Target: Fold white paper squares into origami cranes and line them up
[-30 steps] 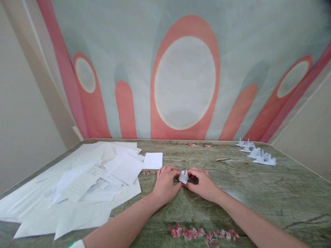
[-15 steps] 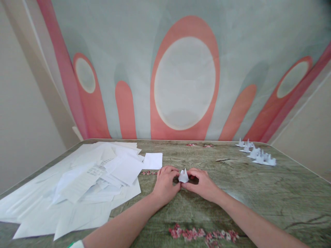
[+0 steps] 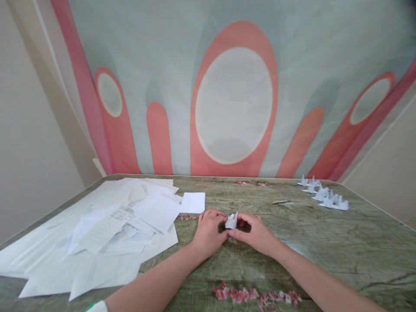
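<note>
Between my two hands is a small folded white paper figure (image 3: 232,221) with pointed tips standing up. My left hand (image 3: 210,227) pinches it from the left, thumb at its lower edge and fingers curled behind. From the right, my right hand (image 3: 251,230) holds it too, thumb low and index finger near a tip. Both thumbs almost meet in front of the figure. Just beyond my left hand lies a small stack of square white paper (image 3: 193,202).
A broad pile of loose white sheets (image 3: 123,234) covers the table's left side, some with print. Several folded white paper figures (image 3: 325,195) stand in a row at the far right. The wood-patterned table (image 3: 325,242) meets a painted backdrop (image 3: 234,104) behind.
The paper figure has turned a little between my fingers, and its tips now show at a different angle. My hands stay in nearly the same place.
</note>
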`<state>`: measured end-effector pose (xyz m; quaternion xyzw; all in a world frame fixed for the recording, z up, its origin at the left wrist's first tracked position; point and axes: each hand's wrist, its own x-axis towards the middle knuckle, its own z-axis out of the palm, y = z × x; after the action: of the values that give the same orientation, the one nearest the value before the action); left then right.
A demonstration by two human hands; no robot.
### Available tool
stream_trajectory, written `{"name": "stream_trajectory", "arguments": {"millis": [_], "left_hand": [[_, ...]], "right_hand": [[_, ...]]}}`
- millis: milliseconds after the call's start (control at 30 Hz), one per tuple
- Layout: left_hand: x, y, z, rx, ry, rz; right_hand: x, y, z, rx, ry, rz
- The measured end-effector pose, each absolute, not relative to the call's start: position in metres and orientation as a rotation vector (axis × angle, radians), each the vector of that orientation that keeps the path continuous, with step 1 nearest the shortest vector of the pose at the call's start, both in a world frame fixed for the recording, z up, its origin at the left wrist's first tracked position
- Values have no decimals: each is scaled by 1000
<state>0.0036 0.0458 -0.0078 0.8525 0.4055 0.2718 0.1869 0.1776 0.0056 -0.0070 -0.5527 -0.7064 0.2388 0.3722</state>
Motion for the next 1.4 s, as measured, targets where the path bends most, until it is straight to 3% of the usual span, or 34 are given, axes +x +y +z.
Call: {"name": "stream_trajectory", "arguments": {"millis": [1400], "left_hand": [[5, 44, -7, 2345, 1039, 844]], "right_hand": [[174, 3, -1, -1287, -1702, 801]]}}
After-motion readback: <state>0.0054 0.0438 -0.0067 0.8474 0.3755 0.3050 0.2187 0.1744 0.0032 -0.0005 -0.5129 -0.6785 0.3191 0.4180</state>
